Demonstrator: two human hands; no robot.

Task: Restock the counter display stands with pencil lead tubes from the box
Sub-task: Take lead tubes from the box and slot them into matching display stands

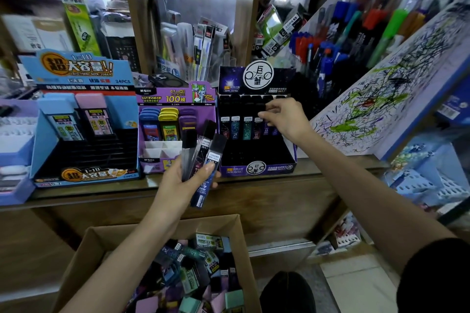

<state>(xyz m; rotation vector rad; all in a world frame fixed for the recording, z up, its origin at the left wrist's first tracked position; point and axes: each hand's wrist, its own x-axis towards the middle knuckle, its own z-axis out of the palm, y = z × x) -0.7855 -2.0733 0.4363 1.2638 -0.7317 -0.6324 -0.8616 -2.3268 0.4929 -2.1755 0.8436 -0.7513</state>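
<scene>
We hold our left hand [189,176] raised in front of the counter [292,185], forearm rising from the lower left, palm turned toward us. Its fingers and thumb wrap round the lower ends of a bundle of tubes [203,152], which fans upward and slightly right; the dark caps spread apart at the top, and one blue tube pokes out below the fist.

Our right arm stretches in from the lower right, with a dark sleeve at the frame's edge. The right hand [286,119] reaches into the back row of the dark stand [256,169], wrist bent and knuckles up. Thumb and forefinger come together on a dark-capped tube [267,105] standing upright near the right end of that row, and the other fingers curl loosely behind. More tubes stand upright to its left in the same row. The stand's front rows look dark, and we cannot tell what they hold.

To the left on the counter sit a purple stand [178,99] and a blue stand [76,71], each holding wider lead cases. Below the counter, an open cardboard box [84,249] holds a loose heap of tubes and cases. A scribbled board [381,99] leans at the right.
</scene>
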